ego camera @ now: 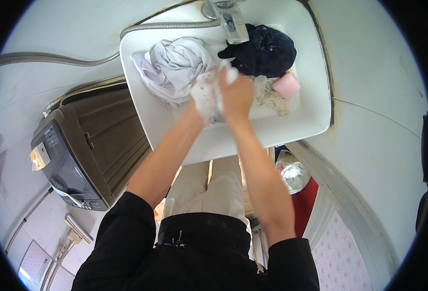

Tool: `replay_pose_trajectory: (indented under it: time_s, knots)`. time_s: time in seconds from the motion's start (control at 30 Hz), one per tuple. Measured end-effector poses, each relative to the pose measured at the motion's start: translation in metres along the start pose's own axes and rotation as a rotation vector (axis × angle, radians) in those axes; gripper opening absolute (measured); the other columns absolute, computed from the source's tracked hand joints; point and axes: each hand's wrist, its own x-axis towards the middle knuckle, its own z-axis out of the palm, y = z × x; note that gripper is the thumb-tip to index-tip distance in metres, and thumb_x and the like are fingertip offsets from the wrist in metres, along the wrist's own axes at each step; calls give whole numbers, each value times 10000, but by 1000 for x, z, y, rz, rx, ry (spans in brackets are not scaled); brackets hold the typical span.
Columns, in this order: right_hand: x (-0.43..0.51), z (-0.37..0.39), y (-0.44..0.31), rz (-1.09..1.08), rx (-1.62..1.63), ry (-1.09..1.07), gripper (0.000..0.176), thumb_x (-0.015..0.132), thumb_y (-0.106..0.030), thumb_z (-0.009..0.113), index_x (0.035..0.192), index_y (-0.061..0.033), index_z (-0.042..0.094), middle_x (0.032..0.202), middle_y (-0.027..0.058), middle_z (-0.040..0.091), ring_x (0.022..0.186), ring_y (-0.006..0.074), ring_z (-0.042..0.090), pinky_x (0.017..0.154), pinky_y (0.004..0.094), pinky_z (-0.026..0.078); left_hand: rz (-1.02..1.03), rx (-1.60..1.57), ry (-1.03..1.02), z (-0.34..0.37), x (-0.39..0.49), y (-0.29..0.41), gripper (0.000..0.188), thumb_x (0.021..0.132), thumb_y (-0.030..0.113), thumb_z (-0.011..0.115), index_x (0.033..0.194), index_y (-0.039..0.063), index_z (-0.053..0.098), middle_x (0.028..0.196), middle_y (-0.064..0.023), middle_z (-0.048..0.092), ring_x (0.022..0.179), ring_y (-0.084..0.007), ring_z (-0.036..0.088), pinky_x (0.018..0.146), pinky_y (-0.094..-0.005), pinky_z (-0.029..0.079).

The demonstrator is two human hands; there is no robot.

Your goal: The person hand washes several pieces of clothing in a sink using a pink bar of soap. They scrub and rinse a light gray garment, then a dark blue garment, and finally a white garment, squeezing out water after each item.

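Over the white washbasin [283, 127], both hands are pressed together around a sudsy light cloth [219, 105], mostly hidden by fingers and foam. Thick white lather coats my left hand [203, 92]. My right hand [238, 94] is closed against it, with foam by the thumb; motion blurs both. To the left of them lies a bunched wet white garment [179, 65]. A dark navy cloth [264, 51] is heaped at the back right under the faucet. A pink bar of soap [286, 86] rests on a crumpled cream cloth [268, 94] to the right.
The faucet [232, 25] juts over the basin's back, with a metal hose [170, 25] running left along the rim. A brown-lidded washing machine [104, 134] stands at the left. White wall panels [374, 72] border the right side. A plastic bag [293, 174] sits below the basin.
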Motion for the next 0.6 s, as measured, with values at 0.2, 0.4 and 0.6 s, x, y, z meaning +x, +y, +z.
replay_pose_trajectory:
  time_s: [0.2, 0.4, 0.6]
  knots:
    - [1, 6, 1, -65, 37, -55, 355, 859, -356, 612, 782, -16, 678, 705, 191, 657, 624, 352, 640, 565, 416, 470, -137, -120, -107, -8, -14, 15, 398, 970, 300, 485, 1240, 13, 545, 1094, -74, 610, 966, -114, 551, 808, -280, 465]
    - [-8, 7, 7, -152, -53, -37, 423, 845, -414, 579, 682, -32, 662, 632, 173, 626, 618, 374, 624, 596, 460, 497, -297, -222, -40, -5, -11, 8, 459, 961, 294, 488, 1337, 33, 459, 1261, -74, 546, 1146, -166, 511, 969, -299, 413]
    - [-22, 0, -10, -339, -173, -18, 391, 808, -375, 645, 708, 4, 640, 651, 194, 630, 626, 356, 635, 575, 441, 475, -140, -499, -542, -12, -10, 1, 287, 943, 339, 547, 1008, 67, 612, 931, -30, 595, 838, -100, 557, 692, -256, 466]
